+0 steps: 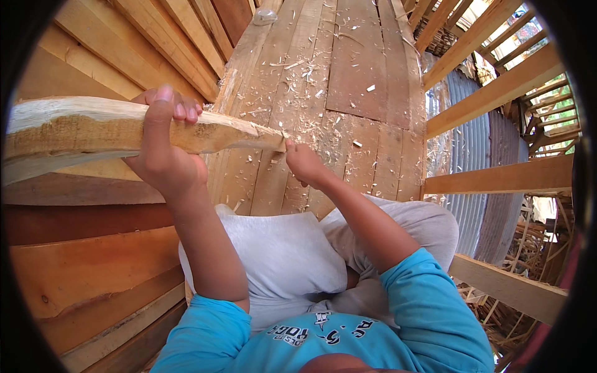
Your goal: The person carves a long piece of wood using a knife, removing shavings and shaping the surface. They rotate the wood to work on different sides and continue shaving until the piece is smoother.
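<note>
A long, pale piece of wood [81, 132] with rough, cut faces reaches in from the left and tapers toward its right end. My left hand [166, 146] is wrapped around it from below, fingers and thumb closed about its middle. At the narrow tip, my right hand [305, 164] is closed and touches the end of the wood. Whatever its fingers may hold is hidden or too small to make out.
Wood shavings [323, 93] litter the plank floor [354, 68]. Stacked boards [93, 261] line the left side, with more planks [149, 43] leaning above. Wooden rails [497, 178] and corrugated metal sheets [476, 149] stand to the right. A small clear object [265, 17] lies at the far end.
</note>
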